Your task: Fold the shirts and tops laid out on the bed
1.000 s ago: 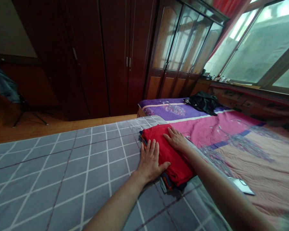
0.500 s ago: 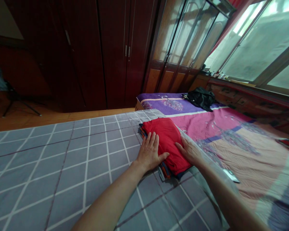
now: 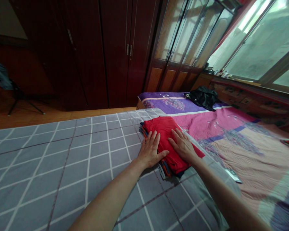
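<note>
A folded red garment lies on top of a stack of folded clothes, whose dark, grey and orange edges show at the left and near sides. My left hand rests flat on the left edge of the red cloth, fingers stretched out and thumb apart. My right hand lies on the right part of the red cloth with its fingers spread. Part of the red fabric sticks out to the right, beyond my right wrist. Neither hand grips anything.
The stack sits on a grey checked sheet. To the right is a patterned purple and pink bedspread with a black bag or garment and a small flat white-edged object. Dark wardrobes stand behind; a tripod is far left.
My right hand has moved left from the garment's right edge onto its top. A red flap now shows at the right. My left hand stays almost in place.
</note>
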`<state>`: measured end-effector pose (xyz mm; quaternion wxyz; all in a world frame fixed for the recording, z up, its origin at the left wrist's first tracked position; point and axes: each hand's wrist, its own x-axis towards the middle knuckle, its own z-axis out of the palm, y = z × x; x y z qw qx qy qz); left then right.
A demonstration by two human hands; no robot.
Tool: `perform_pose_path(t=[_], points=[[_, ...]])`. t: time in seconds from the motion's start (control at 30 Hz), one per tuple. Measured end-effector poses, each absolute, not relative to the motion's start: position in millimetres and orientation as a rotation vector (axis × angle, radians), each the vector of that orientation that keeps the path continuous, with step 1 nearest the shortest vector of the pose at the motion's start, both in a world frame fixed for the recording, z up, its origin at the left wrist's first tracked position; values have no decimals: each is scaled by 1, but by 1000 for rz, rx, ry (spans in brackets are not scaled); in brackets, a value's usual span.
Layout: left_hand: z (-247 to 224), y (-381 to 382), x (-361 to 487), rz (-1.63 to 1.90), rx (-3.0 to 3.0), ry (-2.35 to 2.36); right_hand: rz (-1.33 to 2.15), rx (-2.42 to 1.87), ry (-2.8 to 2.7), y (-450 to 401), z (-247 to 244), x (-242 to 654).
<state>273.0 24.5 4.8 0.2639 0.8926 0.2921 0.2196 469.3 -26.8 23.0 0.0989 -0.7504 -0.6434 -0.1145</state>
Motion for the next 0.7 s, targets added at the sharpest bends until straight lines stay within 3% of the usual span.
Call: perform_pose_path(t=[0.2, 0.43, 0.7], points=[[3, 26, 275, 623, 2444, 829, -229, -2076, -2070, 21, 33, 445], [6, 25, 275, 630, 2538, 851, -282, -2245, -1799, 35, 25, 483], [18, 22, 272, 687, 2708, 863, -22, -2262, -1502, 27, 26, 499]])
